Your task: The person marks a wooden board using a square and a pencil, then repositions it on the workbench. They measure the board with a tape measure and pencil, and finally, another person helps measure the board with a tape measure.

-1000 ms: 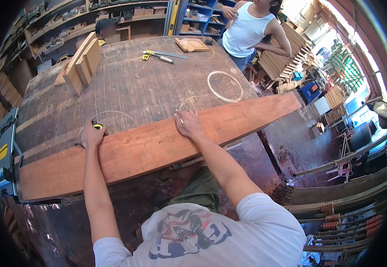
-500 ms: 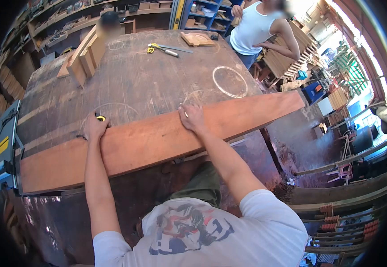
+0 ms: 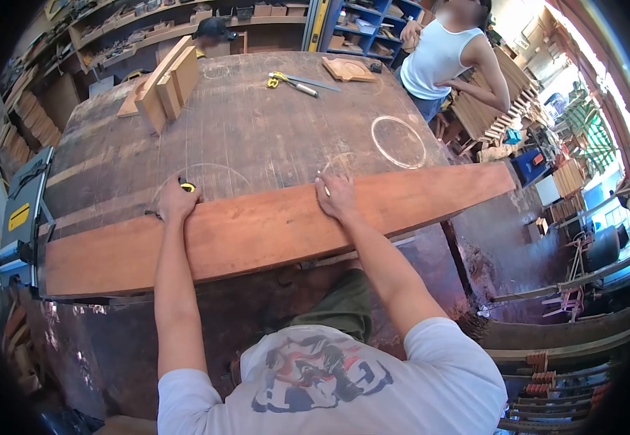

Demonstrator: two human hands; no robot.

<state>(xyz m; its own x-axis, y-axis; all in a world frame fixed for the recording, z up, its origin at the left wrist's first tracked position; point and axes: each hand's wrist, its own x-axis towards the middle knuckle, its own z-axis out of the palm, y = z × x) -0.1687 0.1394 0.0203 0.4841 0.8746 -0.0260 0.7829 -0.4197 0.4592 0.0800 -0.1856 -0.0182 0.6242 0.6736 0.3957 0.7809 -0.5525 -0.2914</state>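
A long reddish-brown board [image 3: 257, 230] lies along the near edge of the big wooden table [image 3: 271, 130]. My left hand [image 3: 177, 203] rests at its far edge, left of the middle, with fingers closed round a black and yellow tape measure [image 3: 187, 186]. Farther right, my right hand [image 3: 339, 197] lies over the same far edge, its fingers bent around a thin pale stick, perhaps a pencil [image 3: 326, 190]. Both forearms cross over the board. Faint curved lines mark the tabletop just beyond the hands.
Upright wood pieces [image 3: 163, 90] stand at the table's far left. Near the far edge lie a yellow-handled tool [image 3: 277, 80] and a shaped wooden piece [image 3: 348, 69]. A person in a white top [image 3: 442, 58] stands far right; another person's dark cap [image 3: 213, 29] shows beyond the table.
The whole view has shifted, so table, board and hands appear farther right. Both hands keep nearly the same places on the board.
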